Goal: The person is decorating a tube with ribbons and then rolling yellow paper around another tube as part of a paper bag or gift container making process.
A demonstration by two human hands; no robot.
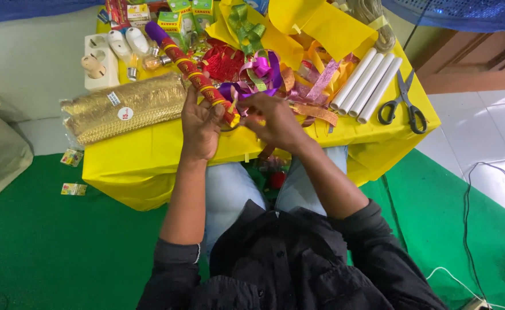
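At frame centre the left hand (199,123) grasps a red-and-gold stick (198,77) by its near end; the right hand (275,120) pinches purple ribbon (261,72) beside it. Upper left lies gold trim (123,109) (bagged), upper right white rolls (364,86) and scissors (402,103), on the yellow table (149,155).

Red stick (198,77) with yellow bands and purple tip, purple-pink ribbon bow (262,72), yellow-covered bench (149,152), gold glitter trim pack (123,109), white rolls (367,86), black-handled scissors (402,103), green floor (63,241)
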